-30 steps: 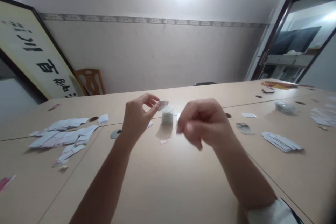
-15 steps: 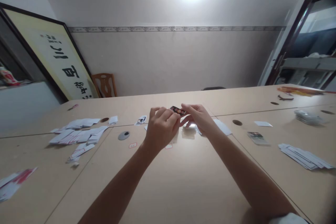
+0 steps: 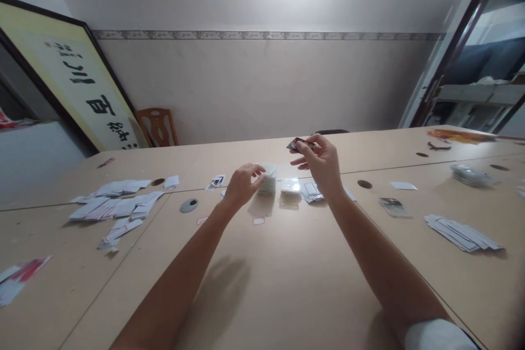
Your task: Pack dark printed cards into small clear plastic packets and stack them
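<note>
The right hand (image 3: 322,161) pinches a small dark card (image 3: 292,145) between thumb and fingers, a corner jutting leftward, raised above the table (image 3: 287,273). The left hand (image 3: 243,183) curls beside a pale stack (image 3: 269,180); whether its fingertips grip anything, one cannot tell.

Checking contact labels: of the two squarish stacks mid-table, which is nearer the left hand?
The taller pale stack, right at the left hand. The lower glossy stack sits to its right, farther from that hand.
</note>
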